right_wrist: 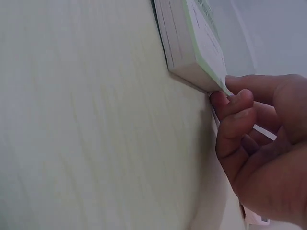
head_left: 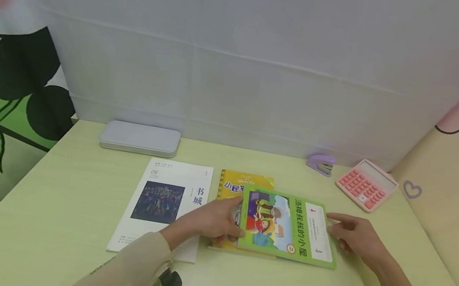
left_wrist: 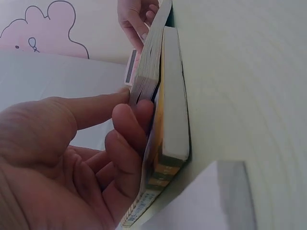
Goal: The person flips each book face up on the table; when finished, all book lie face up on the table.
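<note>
Both hands hold a green picture-cover book lying sideways, its left part over a yellow book. My left hand pinches its left edge; in the left wrist view, the thumb lies on the cover and curled fingers reach between it and the yellow book below. At the opposite edge, my right hand pinches the book by its right side. The right wrist view shows that book's corner between thumb and curled fingers, its underside raised off the table. Most of the yellow cover is hidden.
A white magazine lies left of the yellow book, partly under my left forearm. Along the back of the table are a pale flat case, a purple stapler and a pink calculator. A white cloth wall rises behind them.
</note>
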Demonstrator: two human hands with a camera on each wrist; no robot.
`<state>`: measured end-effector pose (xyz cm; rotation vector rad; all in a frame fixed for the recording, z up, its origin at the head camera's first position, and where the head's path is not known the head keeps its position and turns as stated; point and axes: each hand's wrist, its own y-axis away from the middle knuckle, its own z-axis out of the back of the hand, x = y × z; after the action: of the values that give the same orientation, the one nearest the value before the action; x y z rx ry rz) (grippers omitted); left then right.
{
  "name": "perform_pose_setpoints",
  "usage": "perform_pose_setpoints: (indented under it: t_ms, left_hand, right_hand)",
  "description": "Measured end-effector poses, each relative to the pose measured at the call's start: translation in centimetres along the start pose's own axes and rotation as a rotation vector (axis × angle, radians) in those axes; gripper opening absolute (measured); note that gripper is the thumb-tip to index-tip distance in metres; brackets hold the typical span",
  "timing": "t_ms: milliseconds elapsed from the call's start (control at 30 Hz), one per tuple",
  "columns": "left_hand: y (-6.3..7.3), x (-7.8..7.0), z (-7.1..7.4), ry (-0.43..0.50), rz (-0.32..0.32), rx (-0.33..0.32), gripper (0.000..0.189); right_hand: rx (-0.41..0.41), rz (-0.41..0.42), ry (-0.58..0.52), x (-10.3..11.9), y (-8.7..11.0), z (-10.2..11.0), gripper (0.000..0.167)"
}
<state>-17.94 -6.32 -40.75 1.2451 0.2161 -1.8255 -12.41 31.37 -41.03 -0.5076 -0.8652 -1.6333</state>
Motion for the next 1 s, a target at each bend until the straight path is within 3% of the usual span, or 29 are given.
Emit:
perform_pose_setpoints:
  t_ms: [267,633,1000]
  left_hand:
    - [-1.1,0.1,1.2,-0.068,0.028,-0.069,0.076]
    - [-3.9,-0.6,3.3,-0.085,0.007,-0.161,0.055]
    - [-5.7,-0.3,4.6,-0.029,-0.046,-0.118,0.048]
  right_hand:
    - [0.022,0.009,-0.039,-0.3,2.4,0.1,0.061]
    - [0.044,0.028,-0.115,-1.1,4.5,-0.7,0.066]
    - [0.058,0.034,-0.144,-1.5,5.1,-1.1,0.067]
